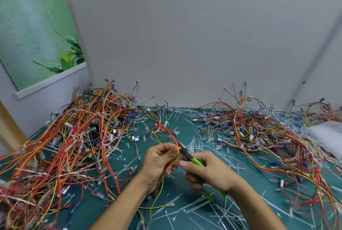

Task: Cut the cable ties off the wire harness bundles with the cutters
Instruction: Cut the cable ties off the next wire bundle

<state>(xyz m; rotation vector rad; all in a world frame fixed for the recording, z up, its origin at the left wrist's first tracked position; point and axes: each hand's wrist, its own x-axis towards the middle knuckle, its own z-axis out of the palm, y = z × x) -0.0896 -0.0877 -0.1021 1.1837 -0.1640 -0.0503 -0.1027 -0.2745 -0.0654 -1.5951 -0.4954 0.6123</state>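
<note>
Your left hand [157, 163] holds the wire harness [171, 135], right hand [209, 172] the cutters [192, 159]; wire heaps [83, 127] crowd 9 and 3 o'clock.

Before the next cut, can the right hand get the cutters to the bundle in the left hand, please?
Probably yes: the left hand holds the bundle up, and the right hand has the cutters at it, nothing between.

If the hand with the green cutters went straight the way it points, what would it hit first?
Probably the red and yellow wire bundle in the left hand. The right hand aims the green cutters up and left, tip right at those wires, though depth is unclear.
</note>
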